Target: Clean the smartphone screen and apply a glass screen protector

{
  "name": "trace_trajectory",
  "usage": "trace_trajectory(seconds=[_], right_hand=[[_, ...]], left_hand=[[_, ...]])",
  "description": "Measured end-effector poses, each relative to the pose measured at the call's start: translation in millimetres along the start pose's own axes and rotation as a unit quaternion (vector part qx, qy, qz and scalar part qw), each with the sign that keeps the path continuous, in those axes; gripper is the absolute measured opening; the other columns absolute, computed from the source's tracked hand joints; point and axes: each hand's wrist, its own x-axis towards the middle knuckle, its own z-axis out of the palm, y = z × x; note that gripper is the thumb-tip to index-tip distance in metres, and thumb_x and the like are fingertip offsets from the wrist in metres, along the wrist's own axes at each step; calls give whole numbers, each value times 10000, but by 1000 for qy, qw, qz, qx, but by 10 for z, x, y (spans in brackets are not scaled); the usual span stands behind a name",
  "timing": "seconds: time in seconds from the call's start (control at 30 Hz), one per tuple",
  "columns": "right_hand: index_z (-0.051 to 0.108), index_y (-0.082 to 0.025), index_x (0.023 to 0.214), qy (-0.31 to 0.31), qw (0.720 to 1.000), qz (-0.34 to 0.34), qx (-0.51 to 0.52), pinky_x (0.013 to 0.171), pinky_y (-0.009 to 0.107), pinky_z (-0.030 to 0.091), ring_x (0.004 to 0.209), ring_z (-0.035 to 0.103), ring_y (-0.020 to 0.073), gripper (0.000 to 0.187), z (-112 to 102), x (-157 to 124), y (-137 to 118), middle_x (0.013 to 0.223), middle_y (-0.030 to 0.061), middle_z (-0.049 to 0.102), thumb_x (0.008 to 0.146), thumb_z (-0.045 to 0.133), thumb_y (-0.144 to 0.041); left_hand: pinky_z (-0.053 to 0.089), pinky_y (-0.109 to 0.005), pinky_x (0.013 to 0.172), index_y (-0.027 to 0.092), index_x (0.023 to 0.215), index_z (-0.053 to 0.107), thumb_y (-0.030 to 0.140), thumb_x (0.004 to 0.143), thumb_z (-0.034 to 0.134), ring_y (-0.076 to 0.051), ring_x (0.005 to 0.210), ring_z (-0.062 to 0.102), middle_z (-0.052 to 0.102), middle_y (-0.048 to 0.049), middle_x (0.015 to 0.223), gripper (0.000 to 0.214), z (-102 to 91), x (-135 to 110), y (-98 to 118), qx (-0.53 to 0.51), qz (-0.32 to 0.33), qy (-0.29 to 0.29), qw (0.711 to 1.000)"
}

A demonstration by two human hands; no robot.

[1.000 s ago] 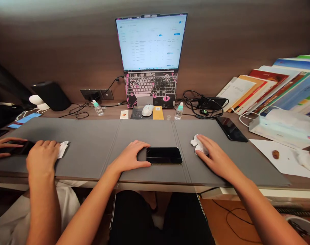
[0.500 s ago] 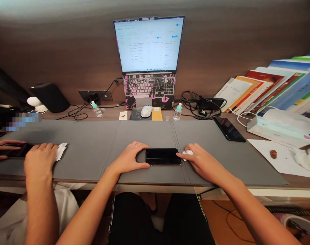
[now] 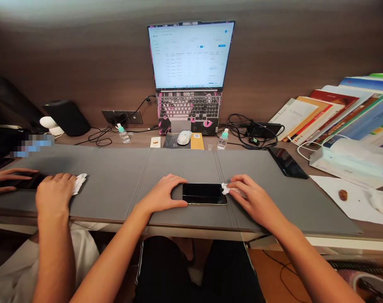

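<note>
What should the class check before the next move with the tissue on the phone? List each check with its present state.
1. Phone lies flat on the grey mat: ok.
2. Left hand grips the phone's left end: ok.
3. Right hand holds the tissue at the phone's right end: ok.
4. Phone screen dark: ok.
5. Tissue damp: cannot tell.
6. Co-worker's hand apart from the phone, far left on the mat: ok.

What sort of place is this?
Likely an office or study desk: an open laptop with pink keyboard, fanned colourful books, and a long grey desk mat where the left hand holds a black smartphone and the right hand a white tissue.
</note>
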Motion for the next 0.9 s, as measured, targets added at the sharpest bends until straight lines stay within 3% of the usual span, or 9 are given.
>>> trace_trajectory(seconds=[0.13, 0.3, 0.63, 0.9], right_hand=[[686, -214, 1053, -50, 998, -41, -14, 882, 383, 526, 978, 651, 228, 291, 72, 32, -19, 1092, 106, 638, 1024, 408, -295], [709, -209, 982, -107, 992, -60, -32, 827, 381, 534, 940, 638, 234, 312, 10, -58, -121, 1012, 106, 652, 1013, 400, -237], [723, -164, 952, -83, 990, -28, -112, 831, 386, 511, 926, 610, 256, 294, 126, 163, -130, 950, 121, 631, 989, 432, -177], [712, -166, 1025, -109, 986, -23, -121, 765, 361, 497, 879, 580, 242, 298, 100, -27, -213, 961, 116, 603, 979, 420, -138]], left_hand=[[439, -458, 1084, 266, 1302, 584, 462, 811, 775, -277, 1238, 542, 635, -56, 1314, 563, 5, -3, -7, 8, 1, -2, 1000], [439, -458, 1084, 269, 1315, 579, 464, 811, 771, -280, 1253, 532, 634, -54, 1316, 574, 4, -7, -4, 1, -4, -6, 1000], [433, -464, 1087, 266, 1325, 576, 460, 821, 760, -289, 1258, 527, 634, -62, 1312, 570, 9, -17, -8, 5, -5, -5, 1000], [432, -457, 1088, 269, 1328, 574, 449, 818, 765, -284, 1262, 517, 629, -56, 1323, 574, 4, -20, 3, 9, -7, -4, 1000]])
